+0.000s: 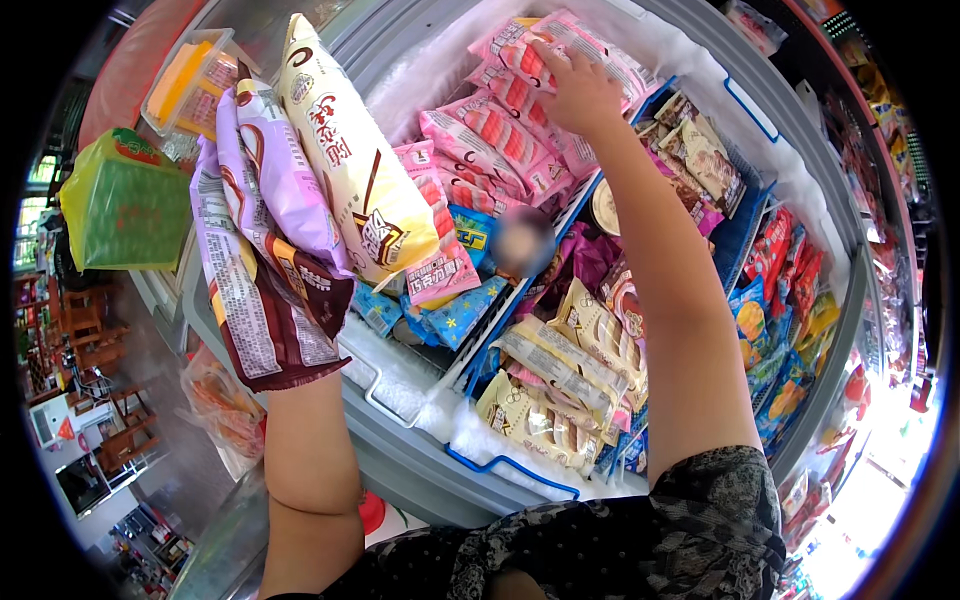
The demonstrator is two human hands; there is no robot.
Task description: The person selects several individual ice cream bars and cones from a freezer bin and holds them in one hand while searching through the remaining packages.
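Note:
My left forearm [311, 420] rises behind a bunch of wrapped ice creams; the hand itself is hidden by them. The bunch holds a cream-yellow packet [352, 150] and several purple-and-brown packets [285, 165], held above the left edge of a chest freezer [420, 480]. Inside the freezer, my right hand [585, 90] lies palm down on pink ice cream packets [525, 67] in the far part, fingers apart. Whether its fingertips grip a packet cannot be seen. More pink packets [495, 135] are heaped just left of that hand.
Blue wire baskets [480, 360] divide the freezer; cream-coloured packets [577, 382] fill the near one. Frost [697, 60] coats the walls. Left of the freezer stand a yellow-green bag [127, 210] and a clear plastic container [191, 82]. Shelves of packaged goods [862, 172] line the right side.

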